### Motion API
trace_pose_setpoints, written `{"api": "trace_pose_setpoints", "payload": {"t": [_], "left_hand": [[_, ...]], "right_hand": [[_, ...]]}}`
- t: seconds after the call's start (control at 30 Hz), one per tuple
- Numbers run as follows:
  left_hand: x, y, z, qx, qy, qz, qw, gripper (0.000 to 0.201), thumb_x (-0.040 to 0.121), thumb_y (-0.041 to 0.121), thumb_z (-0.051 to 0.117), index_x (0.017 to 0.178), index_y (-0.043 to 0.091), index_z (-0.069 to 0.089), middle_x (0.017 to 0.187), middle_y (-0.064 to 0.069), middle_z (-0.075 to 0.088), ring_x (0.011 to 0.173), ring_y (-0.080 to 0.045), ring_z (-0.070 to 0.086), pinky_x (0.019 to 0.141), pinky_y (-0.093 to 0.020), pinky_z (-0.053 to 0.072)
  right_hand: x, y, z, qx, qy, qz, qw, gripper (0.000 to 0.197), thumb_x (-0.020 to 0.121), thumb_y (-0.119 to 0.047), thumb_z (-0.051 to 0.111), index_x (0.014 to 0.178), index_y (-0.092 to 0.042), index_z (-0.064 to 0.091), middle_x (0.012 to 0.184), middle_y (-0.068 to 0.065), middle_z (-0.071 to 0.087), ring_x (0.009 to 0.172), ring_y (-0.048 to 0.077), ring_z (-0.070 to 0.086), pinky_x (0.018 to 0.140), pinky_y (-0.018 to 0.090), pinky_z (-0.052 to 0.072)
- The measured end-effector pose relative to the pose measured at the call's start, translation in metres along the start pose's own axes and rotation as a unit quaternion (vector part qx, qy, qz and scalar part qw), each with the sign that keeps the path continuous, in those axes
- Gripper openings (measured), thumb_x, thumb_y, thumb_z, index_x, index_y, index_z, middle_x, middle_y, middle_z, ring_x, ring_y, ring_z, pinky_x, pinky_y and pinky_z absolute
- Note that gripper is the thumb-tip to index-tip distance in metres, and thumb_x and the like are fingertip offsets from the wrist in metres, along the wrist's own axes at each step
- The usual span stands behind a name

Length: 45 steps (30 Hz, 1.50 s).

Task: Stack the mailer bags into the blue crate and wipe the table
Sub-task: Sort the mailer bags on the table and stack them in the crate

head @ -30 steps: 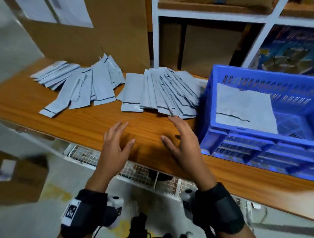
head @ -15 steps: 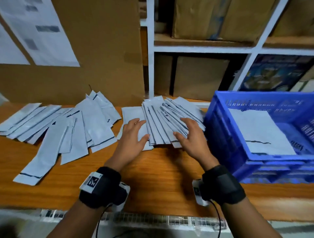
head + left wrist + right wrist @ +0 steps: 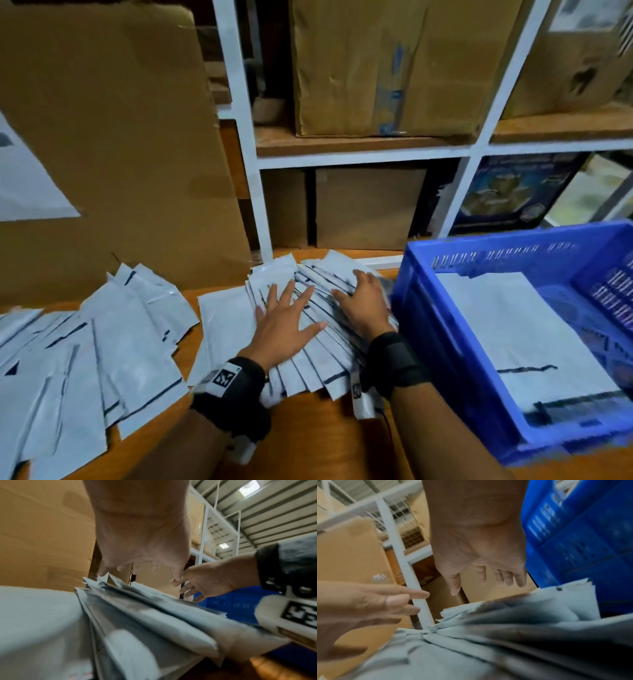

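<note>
A fanned pile of pale grey mailer bags lies on the wooden table, just left of the blue crate. My left hand lies flat over the pile with fingers spread. My right hand reaches over the pile's far right part beside the crate wall, fingers loosely extended. One large mailer bag lies flat inside the crate. A second spread of mailer bags covers the table at the left.
White shelving with cardboard boxes stands behind the table. A big cardboard sheet leans at the back left. The crate takes up the table's right end.
Both hands have moved forward from the bare table edge onto the fanned pile. The left hand now lies further over the bags; the right has slid toward the pile's far end.
</note>
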<state>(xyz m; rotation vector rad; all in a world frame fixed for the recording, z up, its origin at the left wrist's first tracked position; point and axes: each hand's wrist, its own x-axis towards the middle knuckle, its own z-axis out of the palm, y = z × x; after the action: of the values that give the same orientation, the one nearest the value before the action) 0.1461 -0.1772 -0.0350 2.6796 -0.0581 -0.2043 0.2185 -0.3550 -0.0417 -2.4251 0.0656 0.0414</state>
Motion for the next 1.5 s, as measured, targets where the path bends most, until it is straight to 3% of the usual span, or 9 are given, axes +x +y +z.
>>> {"api": "trace_pose_setpoints", "payload": {"t": [0.13, 0.27, 0.57, 0.67, 0.73, 0.87, 1.07, 1.27, 1.5], "left_hand": [[0.012, -0.038, 0.024, 0.056, -0.064, -0.031, 0.996, 0.088, 0.070, 0.092, 0.027, 0.148, 0.059, 0.001, 0.164, 0.006, -0.011, 0.149, -0.026, -0.017, 0.113, -0.068, 0.002], [0.001, -0.078, 0.031, 0.127, -0.057, -0.017, 0.990, 0.100, 0.056, 0.097, 0.003, 0.148, 0.058, 0.004, 0.164, 0.006, -0.010, 0.150, -0.027, -0.014, 0.114, -0.064, 0.004], [-0.048, -0.169, -0.021, 0.119, -0.101, 0.023, 0.987, 0.085, 0.066, 0.092, 0.036, 0.143, 0.060, 0.019, 0.164, 0.011, -0.004, 0.151, -0.019, -0.009, 0.117, -0.059, 0.003], [-0.060, -0.185, -0.042, 0.119, -0.114, 0.007, 0.986, 0.073, 0.081, 0.065, 0.062, 0.146, 0.049, 0.032, 0.162, 0.009, 0.005, 0.151, -0.020, -0.003, 0.116, -0.058, 0.005], [-0.068, -0.184, -0.049, 0.077, -0.027, 0.008, 0.997, 0.052, 0.087, 0.045, 0.062, 0.137, 0.032, 0.053, 0.155, -0.003, 0.033, 0.146, -0.029, 0.023, 0.114, -0.048, 0.021], [-0.090, -0.143, -0.053, -0.134, 0.228, 0.028, 0.964, 0.020, 0.086, 0.026, 0.055, 0.092, 0.013, 0.069, 0.088, -0.003, 0.064, 0.082, -0.015, 0.059, 0.072, -0.018, 0.040], [-0.074, -0.064, -0.037, -0.401, 0.110, -0.083, 0.906, 0.006, 0.094, 0.012, 0.061, 0.094, 0.012, 0.066, 0.083, -0.012, 0.068, 0.069, -0.021, 0.070, 0.060, -0.032, 0.059], [-0.042, -0.059, -0.023, -0.149, 0.066, -0.168, 0.972, 0.030, 0.091, 0.036, 0.061, 0.108, 0.011, 0.059, 0.106, -0.012, 0.067, 0.092, -0.031, 0.066, 0.077, -0.033, 0.053], [-0.056, -0.074, -0.025, 0.035, 0.054, -0.183, 0.981, 0.027, 0.092, 0.039, 0.058, 0.108, 0.016, 0.058, 0.110, -0.004, 0.065, 0.102, -0.026, 0.062, 0.072, -0.028, 0.040]], "right_hand": [[0.028, 0.010, 0.016, -0.050, -0.140, 0.060, 0.987, 0.100, 0.075, -0.080, 0.054, 0.154, -0.040, 0.007, 0.164, 0.009, 0.000, 0.149, 0.038, 0.000, 0.113, 0.067, 0.011], [0.009, 0.001, 0.040, -0.095, -0.187, 0.048, 0.977, 0.095, 0.077, -0.086, 0.041, 0.154, -0.043, 0.005, 0.164, 0.007, 0.005, 0.147, 0.041, 0.005, 0.112, 0.066, 0.013], [-0.082, -0.061, 0.099, -0.114, -0.225, 0.052, 0.966, 0.090, 0.087, -0.080, 0.023, 0.156, -0.030, -0.007, 0.162, 0.018, -0.004, 0.145, 0.045, 0.000, 0.109, 0.065, 0.017], [-0.098, -0.068, 0.104, -0.068, -0.249, 0.033, 0.966, 0.085, 0.089, -0.078, 0.021, 0.154, -0.024, 0.014, 0.154, 0.026, 0.025, 0.141, 0.047, 0.020, 0.111, 0.058, 0.024], [-0.099, -0.062, 0.096, -0.024, -0.201, -0.001, 0.979, 0.070, 0.092, -0.072, 0.026, 0.136, -0.020, 0.042, 0.125, 0.021, 0.059, 0.119, 0.039, 0.052, 0.100, 0.048, 0.042], [-0.081, -0.044, 0.068, -0.011, -0.047, 0.024, 0.999, 0.046, 0.092, -0.045, 0.052, 0.128, -0.016, 0.057, 0.112, 0.009, 0.069, 0.102, 0.028, 0.064, 0.080, 0.032, 0.049], [-0.070, -0.023, 0.086, -0.175, -0.083, 0.096, 0.976, 0.073, 0.074, -0.058, 0.065, 0.129, -0.016, 0.042, 0.129, 0.014, 0.050, 0.117, 0.038, 0.046, 0.097, 0.046, 0.043], [-0.080, -0.026, 0.105, -0.085, -0.138, 0.101, 0.982, 0.091, 0.068, -0.059, 0.077, 0.136, -0.014, 0.039, 0.135, 0.012, 0.050, 0.122, 0.033, 0.049, 0.098, 0.040, 0.047], [-0.105, -0.045, 0.116, 0.021, -0.160, 0.071, 0.984, 0.084, 0.067, -0.047, 0.085, 0.131, -0.016, 0.041, 0.126, 0.001, 0.060, 0.112, 0.022, 0.059, 0.085, 0.031, 0.050]]}}
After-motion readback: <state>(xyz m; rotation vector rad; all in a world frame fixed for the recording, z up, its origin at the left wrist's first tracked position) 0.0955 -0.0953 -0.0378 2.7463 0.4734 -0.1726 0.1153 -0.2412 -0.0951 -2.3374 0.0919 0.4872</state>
